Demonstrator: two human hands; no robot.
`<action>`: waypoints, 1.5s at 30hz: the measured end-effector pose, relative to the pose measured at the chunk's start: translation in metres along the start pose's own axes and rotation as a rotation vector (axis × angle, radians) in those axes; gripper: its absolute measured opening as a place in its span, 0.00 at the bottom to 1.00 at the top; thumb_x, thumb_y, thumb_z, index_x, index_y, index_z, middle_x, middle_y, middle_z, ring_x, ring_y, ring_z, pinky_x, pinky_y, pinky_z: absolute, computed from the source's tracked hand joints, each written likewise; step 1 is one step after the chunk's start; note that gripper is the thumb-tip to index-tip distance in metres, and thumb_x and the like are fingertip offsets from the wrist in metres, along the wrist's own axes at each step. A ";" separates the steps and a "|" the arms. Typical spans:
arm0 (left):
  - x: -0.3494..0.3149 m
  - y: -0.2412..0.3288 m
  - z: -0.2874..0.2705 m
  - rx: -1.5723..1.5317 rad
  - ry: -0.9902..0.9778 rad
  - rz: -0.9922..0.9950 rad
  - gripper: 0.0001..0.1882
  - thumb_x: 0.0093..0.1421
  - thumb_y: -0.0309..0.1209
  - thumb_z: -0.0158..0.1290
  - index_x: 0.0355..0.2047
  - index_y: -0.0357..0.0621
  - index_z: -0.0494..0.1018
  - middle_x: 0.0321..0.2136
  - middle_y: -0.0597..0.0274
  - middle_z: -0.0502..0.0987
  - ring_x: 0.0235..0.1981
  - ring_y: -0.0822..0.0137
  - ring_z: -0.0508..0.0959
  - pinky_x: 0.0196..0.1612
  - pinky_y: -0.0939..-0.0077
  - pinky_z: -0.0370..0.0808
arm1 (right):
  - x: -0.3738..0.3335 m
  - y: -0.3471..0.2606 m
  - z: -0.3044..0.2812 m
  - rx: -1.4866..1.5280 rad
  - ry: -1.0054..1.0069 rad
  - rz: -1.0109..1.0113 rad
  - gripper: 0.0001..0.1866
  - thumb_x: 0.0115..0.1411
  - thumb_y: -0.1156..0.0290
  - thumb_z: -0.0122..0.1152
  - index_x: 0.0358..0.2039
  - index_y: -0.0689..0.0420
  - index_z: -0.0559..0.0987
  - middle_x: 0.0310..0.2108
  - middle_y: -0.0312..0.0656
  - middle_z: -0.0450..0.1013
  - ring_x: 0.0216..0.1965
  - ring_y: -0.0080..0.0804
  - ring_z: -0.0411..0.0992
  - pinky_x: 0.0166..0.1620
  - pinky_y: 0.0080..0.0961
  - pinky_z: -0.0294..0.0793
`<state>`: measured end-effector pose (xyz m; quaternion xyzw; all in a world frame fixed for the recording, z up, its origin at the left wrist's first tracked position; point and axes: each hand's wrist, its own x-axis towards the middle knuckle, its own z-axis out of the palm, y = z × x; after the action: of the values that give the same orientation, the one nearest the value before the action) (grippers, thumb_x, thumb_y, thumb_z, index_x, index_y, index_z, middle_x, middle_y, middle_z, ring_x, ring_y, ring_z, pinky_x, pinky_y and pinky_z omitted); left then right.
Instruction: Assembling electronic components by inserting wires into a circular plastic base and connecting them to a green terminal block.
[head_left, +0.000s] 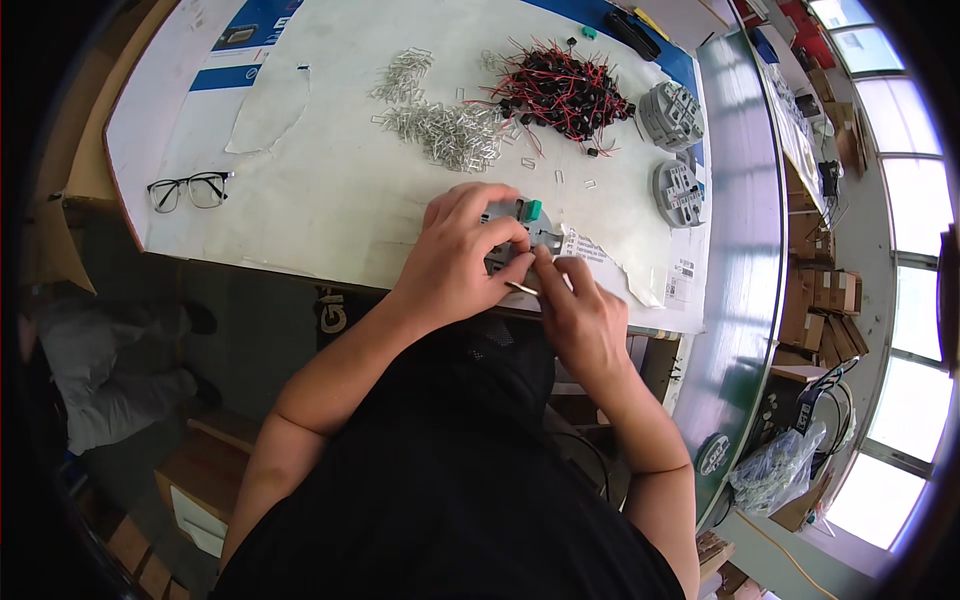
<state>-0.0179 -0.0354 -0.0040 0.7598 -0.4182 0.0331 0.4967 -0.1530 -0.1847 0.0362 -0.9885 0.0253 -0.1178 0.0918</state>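
My left hand curls round a grey round plastic housing near the front edge of the table and covers much of it. A green block stands up from the housing's top. My right hand is closed at the housing's near right side, its fingertips almost meeting those of my left. From its pinch a thin, pale, shiny tool juts out to the left; its kind and its working end are hidden. Both forearms come in from below.
Beyond my hands lie a pile of U-shaped metal clips and a heap of black parts with red wires. Grey round housings stand at the right. Eyeglasses lie at the left, and a torn paper sheet beside my right hand.
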 end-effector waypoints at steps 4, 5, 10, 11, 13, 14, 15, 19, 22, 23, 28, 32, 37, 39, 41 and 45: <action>0.000 -0.001 0.001 0.004 -0.041 -0.025 0.08 0.54 0.30 0.67 0.33 0.49 0.80 0.52 0.60 0.78 0.58 0.53 0.74 0.60 0.56 0.71 | 0.000 0.021 0.002 0.540 0.182 0.154 0.10 0.74 0.69 0.57 0.38 0.62 0.81 0.26 0.37 0.70 0.21 0.31 0.70 0.24 0.30 0.70; 0.001 0.000 0.000 0.013 -0.044 -0.038 0.07 0.55 0.31 0.67 0.32 0.49 0.79 0.52 0.61 0.78 0.58 0.53 0.74 0.60 0.56 0.71 | 0.006 0.021 0.003 0.543 0.181 0.153 0.10 0.74 0.69 0.57 0.38 0.62 0.81 0.26 0.37 0.70 0.21 0.31 0.70 0.24 0.30 0.70; -0.002 -0.005 0.002 0.055 -0.078 -0.003 0.15 0.53 0.34 0.69 0.40 0.52 0.79 0.54 0.58 0.76 0.57 0.53 0.75 0.60 0.56 0.71 | 0.043 0.008 0.040 1.406 0.504 0.129 0.27 0.80 0.55 0.46 0.27 0.62 0.72 0.23 0.39 0.67 0.20 0.26 0.61 0.24 0.26 0.62; -0.001 -0.005 0.002 0.057 -0.079 -0.003 0.15 0.53 0.34 0.69 0.40 0.52 0.79 0.54 0.58 0.76 0.57 0.53 0.75 0.60 0.56 0.71 | 0.046 0.007 0.049 1.143 0.464 0.083 0.31 0.81 0.50 0.44 0.25 0.60 0.69 0.22 0.39 0.65 0.19 0.25 0.59 0.24 0.27 0.61; 0.001 -0.001 -0.002 0.001 -0.030 -0.009 0.27 0.50 0.36 0.71 0.50 0.54 0.76 0.56 0.53 0.74 0.58 0.50 0.74 0.61 0.56 0.71 | 0.045 0.010 0.050 1.150 0.438 0.047 0.31 0.81 0.48 0.42 0.26 0.60 0.69 0.22 0.39 0.64 0.19 0.26 0.58 0.24 0.26 0.60; 0.001 0.003 -0.003 -0.026 -0.003 -0.015 0.33 0.48 0.37 0.72 0.55 0.55 0.75 0.56 0.51 0.73 0.58 0.48 0.74 0.61 0.56 0.71 | 0.044 0.010 0.048 1.157 0.407 0.010 0.32 0.81 0.47 0.41 0.27 0.60 0.69 0.22 0.38 0.63 0.19 0.26 0.58 0.24 0.26 0.60; 0.002 0.008 -0.005 -0.024 -0.004 -0.016 0.33 0.48 0.37 0.72 0.55 0.55 0.75 0.56 0.51 0.73 0.58 0.48 0.74 0.61 0.56 0.71 | 0.043 0.010 0.045 1.164 0.377 -0.027 0.32 0.80 0.45 0.40 0.28 0.60 0.70 0.21 0.37 0.62 0.19 0.26 0.58 0.24 0.26 0.59; 0.019 0.029 -0.016 0.309 -0.321 -0.014 0.49 0.40 0.36 0.78 0.63 0.51 0.68 0.62 0.48 0.69 0.63 0.47 0.71 0.65 0.54 0.69 | 0.044 0.019 0.011 1.811 0.472 -0.008 0.34 0.80 0.42 0.36 0.32 0.60 0.72 0.22 0.38 0.64 0.20 0.24 0.56 0.24 0.26 0.58; 0.029 0.034 -0.025 -0.239 -0.272 0.069 0.50 0.41 0.35 0.77 0.65 0.52 0.66 0.62 0.47 0.67 0.64 0.38 0.69 0.66 0.49 0.69 | 0.031 0.044 -0.033 1.714 0.450 0.094 0.31 0.80 0.45 0.39 0.32 0.61 0.73 0.23 0.39 0.67 0.20 0.26 0.58 0.25 0.28 0.60; 0.026 0.029 -0.023 -0.227 -0.278 0.068 0.50 0.41 0.35 0.77 0.65 0.52 0.66 0.62 0.47 0.67 0.64 0.38 0.69 0.66 0.49 0.69 | 0.027 0.053 -0.041 1.475 0.376 0.203 0.28 0.79 0.49 0.44 0.31 0.61 0.74 0.23 0.39 0.68 0.19 0.29 0.60 0.25 0.30 0.62; -0.004 -0.002 -0.017 -0.067 -0.114 0.087 0.57 0.41 0.36 0.78 0.71 0.50 0.62 0.65 0.47 0.65 0.65 0.40 0.69 0.64 0.51 0.71 | 0.024 0.047 -0.026 0.458 0.043 0.239 0.22 0.74 0.55 0.57 0.29 0.60 0.77 0.25 0.46 0.73 0.21 0.43 0.71 0.28 0.39 0.71; -0.012 0.005 -0.040 0.135 -0.170 -0.006 0.60 0.42 0.39 0.79 0.74 0.46 0.59 0.63 0.47 0.69 0.63 0.43 0.72 0.63 0.55 0.73 | 0.025 0.030 -0.023 0.221 -0.135 0.151 0.19 0.72 0.58 0.61 0.27 0.58 0.78 0.26 0.50 0.76 0.25 0.53 0.75 0.30 0.45 0.74; -0.011 -0.002 -0.033 0.007 -0.194 -0.110 0.61 0.41 0.46 0.80 0.72 0.41 0.62 0.52 0.50 0.77 0.55 0.49 0.77 0.61 0.57 0.73 | 0.036 0.009 -0.027 0.143 -0.223 0.088 0.20 0.72 0.58 0.60 0.26 0.57 0.78 0.20 0.49 0.75 0.23 0.55 0.76 0.28 0.47 0.74; -0.011 -0.004 -0.030 -0.015 -0.197 -0.149 0.61 0.40 0.48 0.80 0.71 0.40 0.64 0.49 0.52 0.79 0.53 0.50 0.78 0.60 0.57 0.74 | 0.042 0.002 -0.027 0.114 -0.261 0.102 0.20 0.72 0.57 0.60 0.25 0.57 0.78 0.17 0.50 0.74 0.21 0.56 0.75 0.27 0.49 0.74; -0.011 -0.006 -0.029 0.083 -0.175 -0.098 0.60 0.40 0.51 0.79 0.70 0.39 0.66 0.44 0.54 0.80 0.48 0.53 0.78 0.57 0.57 0.74 | 0.045 0.001 -0.028 0.094 -0.282 0.115 0.20 0.72 0.57 0.60 0.25 0.57 0.78 0.16 0.51 0.74 0.21 0.57 0.75 0.27 0.49 0.74; -0.011 -0.010 -0.025 0.110 -0.132 -0.040 0.59 0.40 0.54 0.78 0.68 0.38 0.68 0.39 0.58 0.80 0.43 0.55 0.77 0.54 0.58 0.74 | 0.048 0.001 -0.029 0.139 -0.384 0.193 0.20 0.72 0.56 0.60 0.26 0.58 0.79 0.19 0.55 0.74 0.25 0.62 0.75 0.30 0.54 0.73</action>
<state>-0.0090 -0.0078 -0.0041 0.7947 -0.4321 -0.0042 0.4263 -0.1137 -0.1943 0.0749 -0.9770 0.0937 0.0804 0.1736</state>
